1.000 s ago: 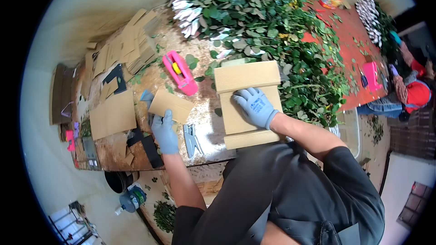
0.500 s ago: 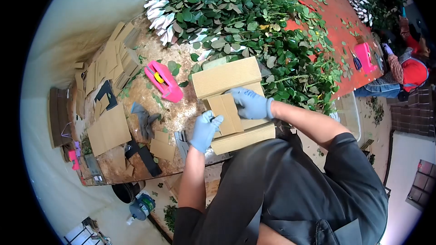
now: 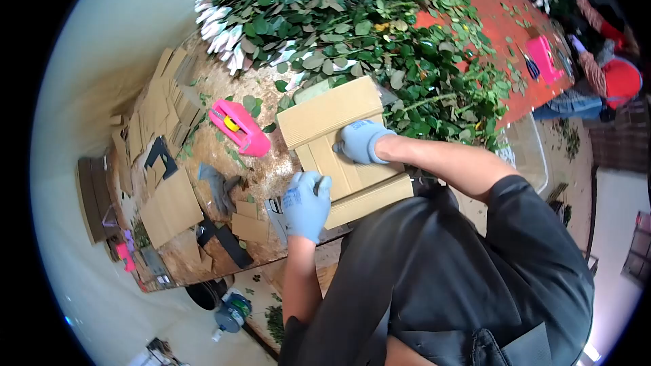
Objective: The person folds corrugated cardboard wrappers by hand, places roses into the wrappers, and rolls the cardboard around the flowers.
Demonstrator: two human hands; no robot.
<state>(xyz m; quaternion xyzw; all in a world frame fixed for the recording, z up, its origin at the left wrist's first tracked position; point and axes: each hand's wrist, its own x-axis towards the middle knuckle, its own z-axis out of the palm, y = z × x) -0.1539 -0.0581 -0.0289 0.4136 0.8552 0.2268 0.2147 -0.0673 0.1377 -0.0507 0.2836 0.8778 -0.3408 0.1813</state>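
Note:
A ribbed cardboard sheet (image 3: 332, 112) with raised flaps at its far and near sides lies in front of me, partly over my lap. Between the flaps is a smaller flat cardboard panel (image 3: 332, 173). My right hand (image 3: 364, 142), in a grey-blue glove, presses on this panel with its fingers curled under; whether they grip anything is hidden. At the sheet's left edge, my gloved left hand (image 3: 305, 207) is closed, thumb against curled fingers, and what it may hold is hidden. A pink tape dispenser (image 3: 239, 127) with a yellow core stands to the left.
Leafy stems with white-wrapped ends (image 3: 220, 30) are piled at the back. Cardboard pieces (image 3: 159, 105), a loose grey glove (image 3: 218, 188) and black strips (image 3: 232, 245) lie at left. Another person (image 3: 614, 81) works at the far right, beside a second pink dispenser (image 3: 542, 59) and scissors (image 3: 530, 66).
The small panel now lies flatter inside the sheet. My right hand has curled and shifted onto it, while my left hand has drawn back from its corner. The camera view has turned slightly.

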